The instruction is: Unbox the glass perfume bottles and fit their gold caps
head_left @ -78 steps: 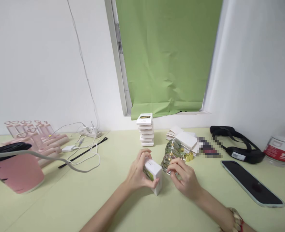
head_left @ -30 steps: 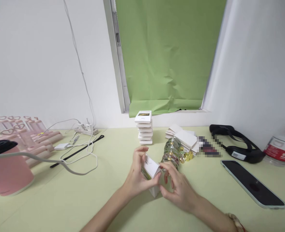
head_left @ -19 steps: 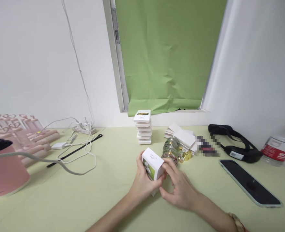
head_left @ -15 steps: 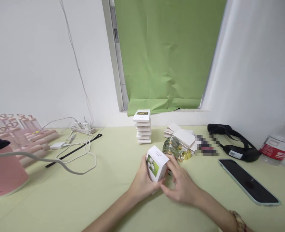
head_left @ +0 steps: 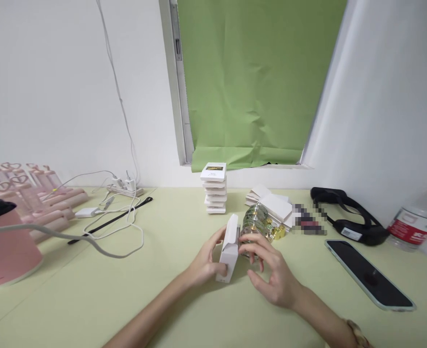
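Observation:
A small white carton box (head_left: pixel 229 249) stands on the pale green table (head_left: pixel 133 299), turned edge-on toward me. My left hand (head_left: pixel 206 261) grips it from the left side. My right hand (head_left: pixel 271 270) rests just right of the box, its fingertips touching the box's right face and its fingers loosely curled. Directly behind lie several glass bottles with gold caps (head_left: pixel 258 222). A stack of closed white boxes (head_left: pixel 214 188) stands farther back, with flat white cartons (head_left: pixel 274 205) to its right.
A black phone (head_left: pixel 369 273) lies at right, beside a black strap device (head_left: pixel 347 217) and a water bottle (head_left: pixel 416 220). At left stand a pink cup (head_left: pixel 6 246), pink tubes (head_left: pixel 39 193), white cables (head_left: pixel 115 227) and a power strip (head_left: pixel 124 188).
The box was turned over in both hands, its green picture face swinging out of sight, and now stands edge-on. My right hand slid from the bottles to the box's right side.

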`<state>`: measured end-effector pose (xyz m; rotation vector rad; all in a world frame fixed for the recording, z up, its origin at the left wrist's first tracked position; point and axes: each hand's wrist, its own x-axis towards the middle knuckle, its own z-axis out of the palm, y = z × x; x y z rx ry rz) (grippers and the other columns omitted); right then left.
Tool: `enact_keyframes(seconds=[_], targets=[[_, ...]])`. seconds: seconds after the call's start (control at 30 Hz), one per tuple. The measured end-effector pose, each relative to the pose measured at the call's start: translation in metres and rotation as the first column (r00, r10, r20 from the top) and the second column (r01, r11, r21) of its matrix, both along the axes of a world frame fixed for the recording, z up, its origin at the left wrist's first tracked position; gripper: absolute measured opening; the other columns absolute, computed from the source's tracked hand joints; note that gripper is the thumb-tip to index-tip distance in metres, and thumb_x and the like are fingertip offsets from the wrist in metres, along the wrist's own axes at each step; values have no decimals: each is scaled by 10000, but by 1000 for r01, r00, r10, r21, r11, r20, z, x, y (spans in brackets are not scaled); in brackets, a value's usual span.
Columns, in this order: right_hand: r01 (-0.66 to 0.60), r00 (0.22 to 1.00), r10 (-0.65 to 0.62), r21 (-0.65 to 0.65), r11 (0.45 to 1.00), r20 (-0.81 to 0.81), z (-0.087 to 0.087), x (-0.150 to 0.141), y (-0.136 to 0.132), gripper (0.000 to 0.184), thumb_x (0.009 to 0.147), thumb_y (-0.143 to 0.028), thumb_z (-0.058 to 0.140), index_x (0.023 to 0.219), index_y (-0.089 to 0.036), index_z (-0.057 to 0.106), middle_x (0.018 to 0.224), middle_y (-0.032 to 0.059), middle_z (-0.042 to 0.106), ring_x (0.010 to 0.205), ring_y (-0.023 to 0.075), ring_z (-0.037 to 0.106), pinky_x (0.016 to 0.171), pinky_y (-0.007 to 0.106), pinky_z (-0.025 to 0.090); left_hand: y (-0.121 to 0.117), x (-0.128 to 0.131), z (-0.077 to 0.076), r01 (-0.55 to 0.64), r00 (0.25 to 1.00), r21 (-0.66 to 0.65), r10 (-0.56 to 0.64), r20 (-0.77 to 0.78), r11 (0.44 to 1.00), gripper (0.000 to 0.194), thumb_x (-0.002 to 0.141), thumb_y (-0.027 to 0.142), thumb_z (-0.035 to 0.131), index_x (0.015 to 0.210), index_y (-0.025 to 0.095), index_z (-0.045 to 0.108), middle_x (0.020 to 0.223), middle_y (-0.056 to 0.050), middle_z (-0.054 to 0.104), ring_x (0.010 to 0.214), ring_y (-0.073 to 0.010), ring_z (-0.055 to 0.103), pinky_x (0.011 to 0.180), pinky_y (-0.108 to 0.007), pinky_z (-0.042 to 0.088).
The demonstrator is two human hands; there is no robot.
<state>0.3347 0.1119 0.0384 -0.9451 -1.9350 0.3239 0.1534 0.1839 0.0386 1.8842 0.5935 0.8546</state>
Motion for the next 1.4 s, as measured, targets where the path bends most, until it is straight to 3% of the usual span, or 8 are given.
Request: enact_keyframes(seconds=[0.2,0.33,0.53,0.7,0.9,1.03,1.23,1.4], targets=[[-8,989,-6,95,995,145,2,-2,1,355,726,-128,483,1063,-239,507,1170,65,527,758,127,569,593,225,473,2,-5,1,105,994,-70,-107,-30,992,772,450,182,492,1220,212,461,1059,-54,567,941,-278,521,712,-360,448],[92,976,-122,167,982,179,-1,1,8,298,791,-174,476,1083,-227,505,1119,73,555,707,118,572,613,238,487,6,-9,5,144,986,-3,-144,-87,990,774,428,212,488,1201,238,494,1056,-39,538,960,-274,489,798,-388,406],[86,957,-149,247,965,249,-4,5,10,376,758,-248,578,1117,-200,478,1084,93,564,996,213,550,767,317,499,10,-14,17,225,960,50,-213,-184,973,761,421,246,509,1181,284,530,1017,-32,530,967,-284,472,849,-422,358],[119,940,-185,233,965,287,-7,5,11,372,744,-249,603,1091,-204,474,1066,93,556,965,213,564,714,309,506,9,-18,25,238,924,67,-204,-323,969,691,445,249,540,1132,309,567,988,-22,525,944,-262,480,834,-405,370],[96,941,-154,198,976,302,-14,3,12,174,751,-188,595,905,-211,518,926,47,595,858,187,586,668,286,495,12,-22,26,229,898,185,-134,-419,956,608,483,278,564,1086,351,595,925,-16,542,919,-262,485,825,-419,384],[94,955,-156,241,966,253,-20,1,12,254,770,-154,572,1009,-209,503,976,56,592,879,180,585,669,274,490,15,-22,23,199,896,120,-131,-425,973,679,476,338,584,1154,354,553,964,-18,531,959,-276,473,857,-439,359],[88,967,-128,182,979,222,-19,1,13,229,722,-98,600,903,-225,539,935,15,586,822,145,587,657,237,470,17,-20,18,241,880,95,-177,-440,966,720,462,388,620,1175,322,544,1011,-14,538,956,-260,464,886,-428,312],[96,966,-137,184,978,221,-20,1,13,258,717,-88,593,931,-226,554,952,16,587,823,140,591,662,236,469,18,-20,17,256,889,39,-220,-402,966,697,459,367,641,1151,320,563,1006,-8,525,936,-247,474,865,-406,336]])
